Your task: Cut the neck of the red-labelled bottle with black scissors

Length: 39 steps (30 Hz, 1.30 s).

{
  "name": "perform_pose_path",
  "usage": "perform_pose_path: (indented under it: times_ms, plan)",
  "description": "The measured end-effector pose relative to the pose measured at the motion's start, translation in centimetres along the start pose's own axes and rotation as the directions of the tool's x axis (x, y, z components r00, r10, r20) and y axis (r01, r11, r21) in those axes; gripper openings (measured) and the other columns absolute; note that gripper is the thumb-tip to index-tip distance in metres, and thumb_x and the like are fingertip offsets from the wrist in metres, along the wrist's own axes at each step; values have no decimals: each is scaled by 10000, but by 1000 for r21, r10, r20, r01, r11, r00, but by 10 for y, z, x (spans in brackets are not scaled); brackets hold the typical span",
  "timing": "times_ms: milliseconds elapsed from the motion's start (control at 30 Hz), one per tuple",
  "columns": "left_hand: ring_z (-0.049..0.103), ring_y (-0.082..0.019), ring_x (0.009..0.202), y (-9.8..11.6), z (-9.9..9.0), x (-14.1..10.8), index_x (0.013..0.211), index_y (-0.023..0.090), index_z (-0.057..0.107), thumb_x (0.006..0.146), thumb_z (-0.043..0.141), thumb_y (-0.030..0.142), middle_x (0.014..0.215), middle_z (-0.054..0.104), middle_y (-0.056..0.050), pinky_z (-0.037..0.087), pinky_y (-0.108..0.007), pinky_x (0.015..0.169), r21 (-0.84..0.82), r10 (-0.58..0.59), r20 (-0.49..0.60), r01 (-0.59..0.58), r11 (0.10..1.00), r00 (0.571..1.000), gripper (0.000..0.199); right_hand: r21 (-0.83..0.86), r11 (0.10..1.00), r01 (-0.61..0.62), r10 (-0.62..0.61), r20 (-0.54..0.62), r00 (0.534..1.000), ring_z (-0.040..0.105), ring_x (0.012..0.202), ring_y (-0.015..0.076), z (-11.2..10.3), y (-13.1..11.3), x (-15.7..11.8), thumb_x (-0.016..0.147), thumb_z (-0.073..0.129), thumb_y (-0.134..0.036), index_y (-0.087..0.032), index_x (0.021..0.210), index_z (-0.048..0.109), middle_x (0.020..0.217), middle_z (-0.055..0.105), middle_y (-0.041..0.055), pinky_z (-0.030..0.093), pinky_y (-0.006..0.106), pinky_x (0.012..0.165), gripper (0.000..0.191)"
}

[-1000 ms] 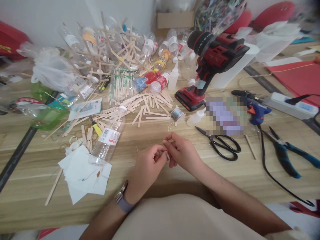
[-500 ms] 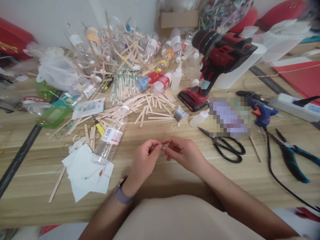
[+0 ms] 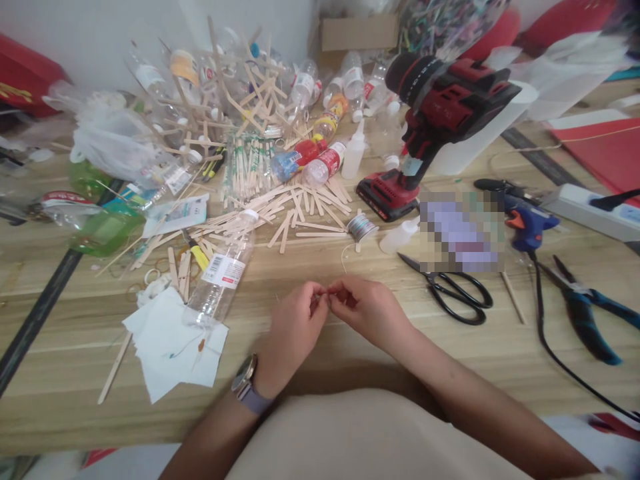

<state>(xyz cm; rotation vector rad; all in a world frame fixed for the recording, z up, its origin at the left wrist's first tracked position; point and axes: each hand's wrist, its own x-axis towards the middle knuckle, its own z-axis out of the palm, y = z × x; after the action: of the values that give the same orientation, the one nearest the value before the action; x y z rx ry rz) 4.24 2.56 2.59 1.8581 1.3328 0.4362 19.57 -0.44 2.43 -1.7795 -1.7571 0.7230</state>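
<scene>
1. Fingertip to fingertip, the left hand (image 3: 295, 327) and right hand (image 3: 370, 307) meet low over the wooden surface (image 3: 280, 267); we judge the step in hand to be fine, close finger work.
2. Both hands are curled into a pinch; whether they grasp anything, we cannot tell. Anything they share sits where the fingertips meet, hidden from us.
3. A pale strand (image 3: 344, 253) loops beside the spool (image 3: 361, 228) and runs toward the right hand; we cannot see whether it reaches the fingers.
4. The next move, we judge, calls for a steady, light pinch and small finger turns.
5. Just right of the spool and small bottle (image 3: 397, 237), a pixelated patch (image 3: 460, 233) masks what lies beneath.
6. The pliers (image 3: 585, 313) run off the right edge, and the small orange piece (image 3: 201, 345) on the white paper (image 3: 165, 363) is too blurred for us to identify.
</scene>
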Motion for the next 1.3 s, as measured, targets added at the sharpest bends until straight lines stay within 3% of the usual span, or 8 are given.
perform_pose_path:
  times_ms: [167, 300, 567, 767, 867, 1067, 1167, 1300]
  plan:
    - [661, -228, 851, 0, 2, -1, 951, 199, 580, 912, 455, 239, 933, 721, -78, 444, -336, 716, 135, 26, 23, -29, 990, 999, 137, -58, 998, 25, -26, -21, 999, 592, 566, 140, 3, 1, -1, 804, 634, -169, -193, 796, 654, 682, 696, -2, 367, 229, 536, 32]
    - [650, -215, 802, 1, -3, 2, 901, 194, 579, 892, 468, 234, 876, 712, -66, 436, -320, 687, 106, 28, 48, -33, 994, 998, 118, -61, 986, 154, -158, -83, 984, 570, 579, 131, 2, 3, -1, 811, 610, -153, -190, 761, 620, 720, 638, 10, 388, 229, 526, 63]
    - [599, -159, 675, -3, -21, 7, 800, 190, 600, 835, 506, 254, 753, 677, -4, 419, -266, 606, -180, 18, 205, 20, 984, 979, 119, -131, 838, 529, -545, -225, 808, 600, 937, 232, 1, 8, 1, 835, 553, -131, -199, 855, 606, 1115, 597, 134, 545, 364, 738, 89]
    - [592, -155, 671, -5, -29, 7, 825, 195, 618, 847, 491, 228, 753, 674, 4, 389, -264, 596, -112, 106, 265, -79, 991, 958, 134, -222, 680, 699, -727, -81, 682, 597, 1018, 234, -6, 8, 6, 892, 525, -112, -210, 927, 612, 1106, 683, 85, 517, 384, 854, 135]
    - [574, -152, 646, -3, -30, 6, 808, 194, 602, 865, 484, 243, 734, 661, 4, 368, -263, 574, -40, 110, 249, -103, 994, 962, 141, -234, 709, 666, -696, -75, 714, 603, 936, 233, -7, 9, 6, 880, 538, -98, -204, 860, 592, 941, 716, 51, 478, 379, 790, 121]
    - [592, -167, 661, 5, -22, 2, 874, 189, 595, 909, 468, 223, 756, 672, -23, 371, -273, 590, 239, 191, 97, -209, 948, 977, 136, -45, 880, 474, -472, -203, 858, 586, 828, 212, -1, 7, 6, 828, 577, -119, -216, 770, 553, 800, 682, 23, 430, 376, 780, 116]
    - [608, -179, 671, 2, -17, -2, 918, 181, 611, 944, 432, 218, 792, 689, -53, 357, -281, 574, 408, 321, 57, -316, 857, 945, 184, 82, 931, 355, -334, -200, 921, 593, 794, 208, -1, 6, 5, 813, 567, -138, -223, 761, 561, 769, 665, 20, 450, 356, 744, 99]
    - [587, -172, 616, -2, -12, -4, 855, 177, 620, 981, 372, 232, 721, 662, -52, 324, -292, 545, 547, 471, 12, -400, 735, 882, 283, 161, 951, 265, -238, -167, 957, 609, 759, 200, -3, 4, 4, 802, 553, -166, -224, 750, 571, 753, 658, 21, 469, 326, 695, 80]
